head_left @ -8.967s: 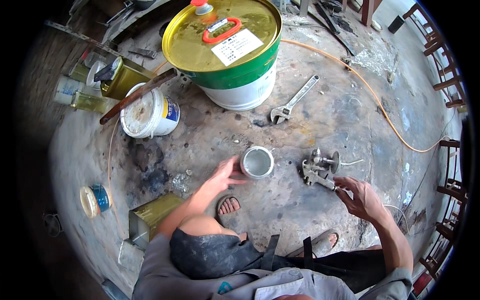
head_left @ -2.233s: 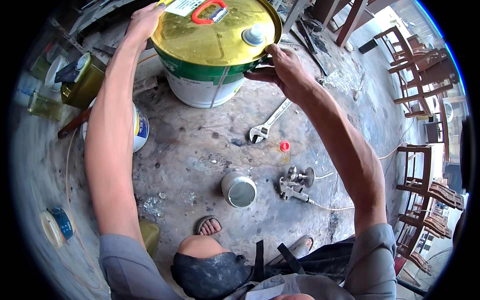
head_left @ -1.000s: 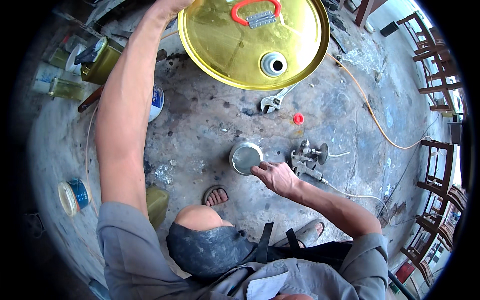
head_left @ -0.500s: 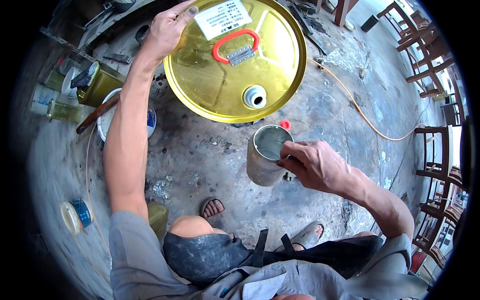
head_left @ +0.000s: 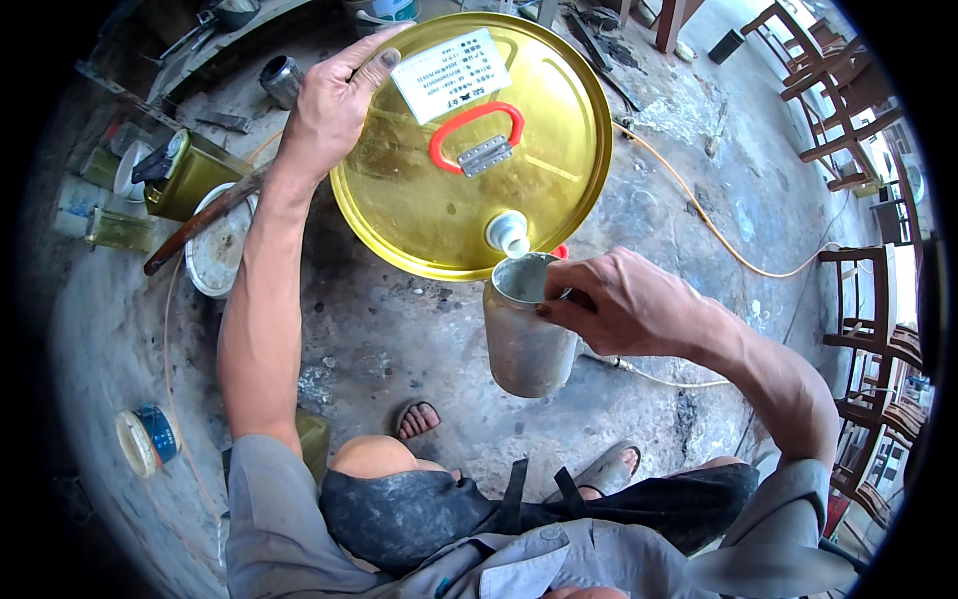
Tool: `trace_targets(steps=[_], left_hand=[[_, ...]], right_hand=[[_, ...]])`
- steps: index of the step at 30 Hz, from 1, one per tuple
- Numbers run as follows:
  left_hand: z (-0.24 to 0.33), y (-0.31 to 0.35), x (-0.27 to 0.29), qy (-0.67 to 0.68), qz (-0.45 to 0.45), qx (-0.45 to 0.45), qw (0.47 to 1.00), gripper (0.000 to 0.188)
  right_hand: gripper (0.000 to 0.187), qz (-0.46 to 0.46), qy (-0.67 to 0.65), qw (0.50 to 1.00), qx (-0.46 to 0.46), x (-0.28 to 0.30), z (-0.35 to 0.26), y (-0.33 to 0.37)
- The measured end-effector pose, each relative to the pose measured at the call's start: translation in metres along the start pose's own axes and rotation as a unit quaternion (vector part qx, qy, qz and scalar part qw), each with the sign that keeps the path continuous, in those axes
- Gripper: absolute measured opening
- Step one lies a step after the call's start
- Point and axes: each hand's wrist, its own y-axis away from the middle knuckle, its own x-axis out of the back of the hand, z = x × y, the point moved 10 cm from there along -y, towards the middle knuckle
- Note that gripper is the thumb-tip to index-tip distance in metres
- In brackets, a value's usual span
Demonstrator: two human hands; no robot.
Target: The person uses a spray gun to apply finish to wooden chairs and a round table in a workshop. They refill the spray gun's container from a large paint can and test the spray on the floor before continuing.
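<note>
The right hand pinches the rim of a grey metal cup, held mouth-up just below the white spout of a large tilted drum. The left hand grips the drum's upper-left edge. Beyond, an orange hose curves across the stained floor.

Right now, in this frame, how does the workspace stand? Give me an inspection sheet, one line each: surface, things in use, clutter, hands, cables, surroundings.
Surface: floor stained and spotted.
Things in use: gold-lidded drum tilted, its white spout at the mouth of the metal cup; contact cannot be told.
Clutter: wooden stick across a white bucket; gold rectangular tin; small blue-and-cream tub.
Hands: left hand grips the drum's upper-left rim; right hand pinches the cup's rim.
Cables: orange hose and pale hose on the floor.
Surroundings: wooden chair frames along the right.
</note>
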Motion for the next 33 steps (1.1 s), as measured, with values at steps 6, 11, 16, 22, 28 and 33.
trace_targets(steps=[6,11,16,22,28,33], left_hand=[[0.006,0.015,-0.011,0.01,0.002,0.024,1.0,0.036],[0.024,0.028,-0.022,0.02,0.012,0.001,1.0,0.036],[0.031,0.042,-0.03,0.036,0.008,-0.011,0.999,0.04],[0.046,0.057,-0.035,0.017,0.034,-0.046,0.998,0.033],[0.052,0.07,-0.042,0.013,0.041,-0.063,0.997,0.033],[0.061,0.084,-0.051,-0.033,0.03,-0.061,0.997,0.036]], right_hand=[[0.021,-0.023,0.008,1.0,-0.002,-0.009,0.007,-0.004],[0.021,-0.031,0.002,1.0,-0.002,-0.016,0.015,-0.001],[0.018,-0.072,0.012,0.995,-0.069,-0.035,0.032,0.005],[0.017,-0.057,0.001,0.997,-0.047,-0.046,0.035,0.009],[0.017,-0.058,0.028,0.996,-0.061,-0.059,0.043,0.015],[0.018,-0.042,0.007,0.999,-0.033,-0.068,0.05,0.017]])
